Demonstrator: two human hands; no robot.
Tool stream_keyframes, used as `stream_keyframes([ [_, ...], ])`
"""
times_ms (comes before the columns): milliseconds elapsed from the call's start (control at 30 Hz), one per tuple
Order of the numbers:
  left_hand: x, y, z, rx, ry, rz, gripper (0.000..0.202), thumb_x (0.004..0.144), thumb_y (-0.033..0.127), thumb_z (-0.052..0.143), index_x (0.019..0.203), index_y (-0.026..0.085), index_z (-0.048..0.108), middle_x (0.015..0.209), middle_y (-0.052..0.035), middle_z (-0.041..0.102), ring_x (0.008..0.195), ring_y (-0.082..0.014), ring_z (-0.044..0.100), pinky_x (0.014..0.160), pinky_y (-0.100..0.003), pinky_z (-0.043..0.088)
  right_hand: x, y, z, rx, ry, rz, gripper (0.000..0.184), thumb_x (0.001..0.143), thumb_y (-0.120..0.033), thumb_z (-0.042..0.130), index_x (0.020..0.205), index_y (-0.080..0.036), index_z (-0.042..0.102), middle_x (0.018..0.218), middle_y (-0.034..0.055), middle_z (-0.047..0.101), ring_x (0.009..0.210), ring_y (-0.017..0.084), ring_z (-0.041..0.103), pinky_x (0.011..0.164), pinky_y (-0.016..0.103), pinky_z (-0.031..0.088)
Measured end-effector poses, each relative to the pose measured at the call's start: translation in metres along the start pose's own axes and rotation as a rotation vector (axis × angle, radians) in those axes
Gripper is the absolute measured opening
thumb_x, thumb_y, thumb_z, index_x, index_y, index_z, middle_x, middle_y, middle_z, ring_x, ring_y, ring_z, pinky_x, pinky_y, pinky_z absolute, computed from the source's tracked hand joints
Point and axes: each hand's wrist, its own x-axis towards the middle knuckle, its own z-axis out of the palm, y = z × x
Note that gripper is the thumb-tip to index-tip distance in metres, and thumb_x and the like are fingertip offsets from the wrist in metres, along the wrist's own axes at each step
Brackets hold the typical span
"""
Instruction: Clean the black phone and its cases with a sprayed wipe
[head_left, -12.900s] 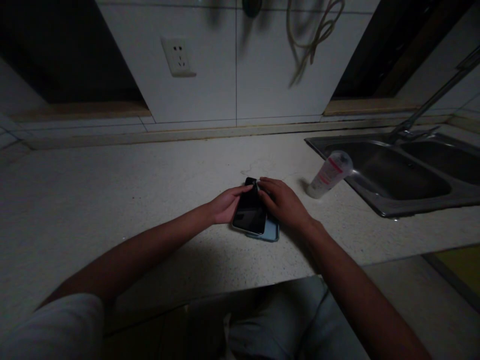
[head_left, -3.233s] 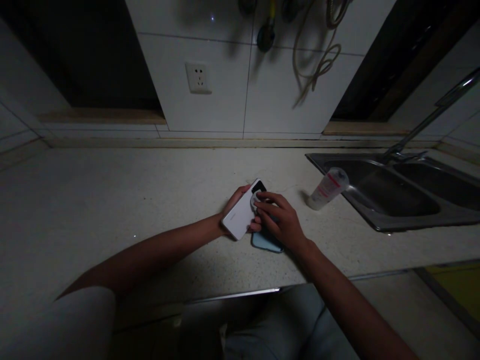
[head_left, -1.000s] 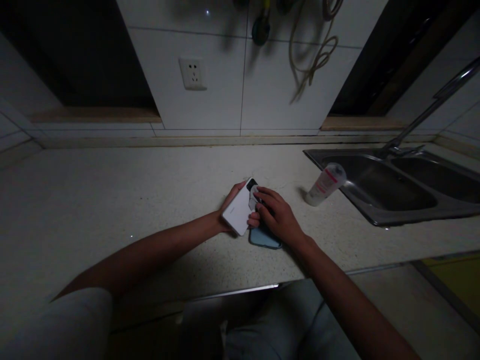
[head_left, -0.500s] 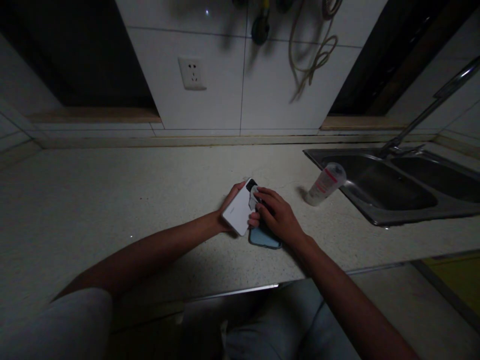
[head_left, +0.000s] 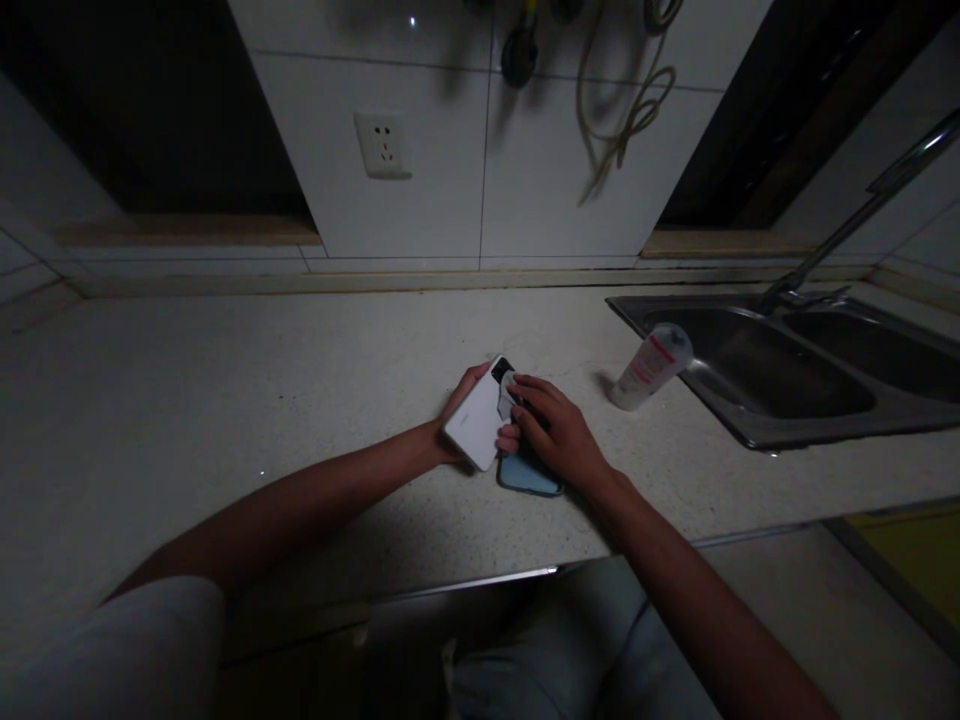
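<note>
My left hand [head_left: 459, 402] grips a white phone [head_left: 475, 424], back side up, tilted over the speckled counter [head_left: 225, 400]. The phone's dark camera block points away from me. My right hand [head_left: 559, 437] pinches a small pale wipe [head_left: 507, 384] against that camera end. A light blue phone case [head_left: 527, 477] lies flat on the counter, partly under my right hand.
A translucent tube [head_left: 648, 365] with a red label lies right of my hands, beside a steel double sink [head_left: 787, 372] with a tall tap [head_left: 855, 222]. A wall socket [head_left: 382, 145] and hanging cord [head_left: 622, 110] are on the tiled wall behind.
Much earlier the phone lay screen up on the blue case; it is now back side up in my left hand. Over the last second my hands have barely moved.
</note>
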Motion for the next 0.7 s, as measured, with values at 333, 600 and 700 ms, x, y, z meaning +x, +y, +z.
stream_keyframes([
  [333,-0.0002,0.0007,-0.0023,0.022,-0.007,-0.001,0.057,0.092,0.065,0.037,0.087,0.016,0.065,0.073,-0.0107,0.063,0.055,-0.0198,0.056,0.049,-0.03,0.042,-0.0009,-0.0006,-0.0009,0.014,-0.007,0.004,0.034,0.099,-0.031,0.05,0.129,-0.025,0.065,0.139,0.0127,0.062,0.128,0.027,0.059,0.108,0.052,0.049],
  [600,0.0,0.0006,-0.0014,0.018,0.01,0.005,0.056,0.092,0.065,0.037,0.088,0.016,0.064,0.073,-0.011,0.062,0.055,-0.0203,0.056,0.049,-0.031,0.042,-0.0013,0.0003,-0.0006,0.01,0.001,-0.001,0.034,0.099,-0.029,0.051,0.129,-0.023,0.065,0.138,0.0133,0.063,0.128,0.026,0.06,0.108,0.052,0.05],
  [700,0.0,0.0008,-0.0014,0.013,0.008,-0.001,0.056,0.092,0.065,0.037,0.087,0.016,0.064,0.073,-0.0111,0.062,0.055,-0.0204,0.056,0.049,-0.031,0.043,-0.0012,0.0006,-0.0007,0.009,-0.001,-0.003,0.034,0.099,-0.029,0.05,0.129,-0.022,0.066,0.138,0.0138,0.063,0.128,0.026,0.06,0.108,0.052,0.05],
])
